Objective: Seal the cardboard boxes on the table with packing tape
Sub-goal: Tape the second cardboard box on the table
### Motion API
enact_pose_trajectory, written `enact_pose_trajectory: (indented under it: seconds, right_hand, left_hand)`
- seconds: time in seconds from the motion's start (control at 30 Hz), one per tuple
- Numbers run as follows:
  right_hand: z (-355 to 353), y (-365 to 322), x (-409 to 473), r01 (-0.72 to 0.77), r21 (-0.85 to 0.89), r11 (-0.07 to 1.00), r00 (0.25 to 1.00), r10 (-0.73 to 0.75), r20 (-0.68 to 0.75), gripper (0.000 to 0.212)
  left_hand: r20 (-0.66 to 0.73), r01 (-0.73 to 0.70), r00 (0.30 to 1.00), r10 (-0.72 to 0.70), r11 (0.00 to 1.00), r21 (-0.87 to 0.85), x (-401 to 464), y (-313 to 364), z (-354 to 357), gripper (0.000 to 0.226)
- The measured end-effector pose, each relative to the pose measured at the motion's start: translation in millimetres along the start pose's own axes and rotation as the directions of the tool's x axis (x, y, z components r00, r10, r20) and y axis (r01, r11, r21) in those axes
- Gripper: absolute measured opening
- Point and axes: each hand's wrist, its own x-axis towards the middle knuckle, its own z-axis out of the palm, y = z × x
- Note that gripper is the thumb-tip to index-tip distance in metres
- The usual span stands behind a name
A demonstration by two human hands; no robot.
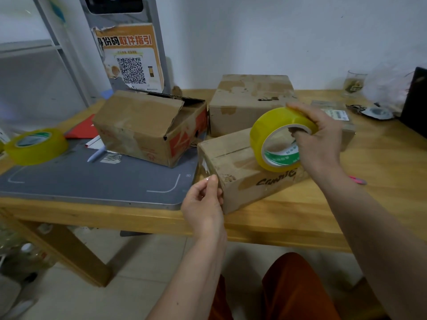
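Head view looks down on a wooden table (300, 218) where a person sits with both hands at work on a small cardboard box (233, 172) near the front edge. The right hand (321, 144) grips a yellow roll of packing tape (277, 139), fingers hooked through its core, and the roll rests on the box's top. The left hand (203, 199) pinches something clear against the box's near left corner, likely the tape's end, though I cannot tell for sure. Behind stand an open-flapped box (147, 128) on a grey mat (92, 181) and a closed box (249, 100). A second tape roll (34, 146) lies far left.
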Motion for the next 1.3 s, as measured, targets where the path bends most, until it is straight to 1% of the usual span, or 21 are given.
enact_pose_trajectory:
  seconds: [0.1, 0.3, 0.4, 0.43, 0.53, 0.57, 0.63, 0.67, 0.7, 0.73, 0.77, 0.8, 0.83, 0.87, 0.9, 1.0, 1.07, 1.13, 1.2, 1.23, 1.3]
  right_hand:
    - [0, 1, -2, -0.023, 0.014, 1.0, 0.999, 0.023, -0.024, 0.059]
    - [-1, 5, -7, -0.213, 0.097, 0.972, 0.977, 0.214, -0.005, 0.052]
    - [-2, 9, -7, -0.268, 0.075, 0.961, 0.963, 0.267, 0.023, 0.047]
    - [-2, 9, -6, -0.28, 0.076, 0.957, 0.96, 0.278, 0.032, 0.044]
    - [-4, 13, -4, -0.294, 0.076, 0.953, 0.956, 0.292, 0.031, 0.036]
    - [-5, 13, -3, -0.305, 0.069, 0.95, 0.952, 0.303, 0.033, 0.032]
    - [-5, 15, -1, -0.323, 0.055, 0.945, 0.946, 0.321, 0.04, 0.031]
    - [-5, 17, 0, -0.327, 0.049, 0.944, 0.945, 0.325, 0.045, 0.032]
    - [-4, 17, 1, -0.332, 0.039, 0.942, 0.943, 0.33, 0.05, 0.033]
    - [-5, 18, 1, -0.337, 0.026, 0.941, 0.94, 0.335, 0.057, 0.033]
    - [-5, 16, 2, -0.346, 0.014, 0.938, 0.937, 0.344, 0.064, 0.033]
    - [-5, 16, 3, -0.349, 0.009, 0.937, 0.935, 0.348, 0.067, 0.034]
    - [-6, 16, 4, -0.351, 0.01, 0.936, 0.935, 0.349, 0.067, 0.035]
    - [-6, 16, 5, -0.35, 0.01, 0.937, 0.935, 0.348, 0.071, 0.036]
    - [-6, 14, 6, -0.346, 0.013, 0.938, 0.935, 0.344, 0.085, 0.036]
    - [-9, 17, 8, -0.363, 0.001, 0.932, 0.926, 0.36, 0.117, 0.035]
    - [-11, 19, 6, -0.413, 0.043, 0.91, 0.901, 0.402, 0.166, 0.036]
    - [-13, 20, 2, -0.512, 0.211, 0.833, 0.855, 0.472, 0.213, 0.037]
    - [-12, 24, -3, -0.547, 0.35, 0.76, 0.837, 0.509, 0.201, 0.036]
    - [-11, 23, -5, -0.537, 0.356, 0.765, 0.843, 0.508, 0.179, 0.032]
    - [-7, 19, -6, -0.485, 0.252, 0.837, 0.874, 0.466, 0.135, 0.013]
  left_hand:
    - [-0.039, -0.053, 0.998, 0.055, 0.997, 0.051, -2, -5, 5, 0.005]
    - [-0.041, -0.191, 0.978, 0.203, 0.963, 0.191, -8, -10, 11, 0.009]
    - [-0.051, -0.194, 0.976, 0.213, 0.948, 0.253, -7, -11, 14, 0.008]
    - [-0.057, -0.18, 0.977, 0.204, 0.943, 0.279, -6, -11, 14, 0.011]
    - [-0.059, -0.113, 0.989, 0.139, 0.94, 0.322, 4, -13, 11, 0.049]
    - [-0.04, -0.099, 0.992, 0.119, 0.938, 0.334, 7, -14, 9, 0.054]
    - [0.005, -0.11, 0.993, 0.116, 0.927, 0.359, 11, -17, 6, 0.052]
    - [0.021, -0.159, 0.986, 0.163, 0.916, 0.37, 9, -17, 6, 0.049]
    - [0.041, -0.27, 0.961, 0.275, 0.884, 0.381, 6, -17, 4, 0.046]
    - [0.079, -0.434, 0.895, 0.439, 0.816, 0.382, 3, -17, 2, 0.043]
    - [0.139, -0.609, 0.783, 0.606, 0.702, 0.368, 0, -19, 1, 0.04]
    - [0.225, -0.751, 0.65, 0.726, 0.567, 0.34, 0, -24, -1, 0.037]
    - [0.327, -0.846, 0.523, 0.787, 0.436, 0.306, 2, -30, -1, 0.036]
    - [0.421, -0.896, 0.438, 0.794, 0.344, 0.282, 6, -36, -2, 0.036]
    - [0.491, -0.913, 0.403, 0.773, 0.3, 0.278, 9, -38, -2, 0.038]
    - [0.592, -0.92, 0.383, 0.709, 0.236, 0.313, 17, -41, -4, 0.046]
    - [0.63, -0.93, 0.346, 0.695, 0.166, 0.329, 21, -43, -5, 0.048]
    - [0.647, -0.929, 0.332, 0.686, 0.119, 0.351, 23, -45, -5, 0.047]
    - [0.648, -0.919, 0.342, 0.68, 0.099, 0.381, 25, -47, -5, 0.047]
    - [0.644, -0.912, 0.345, 0.683, 0.082, 0.401, 26, -47, -5, 0.046]
    - [0.634, -0.899, 0.324, 0.702, 0.019, 0.438, 26, -46, -5, 0.045]
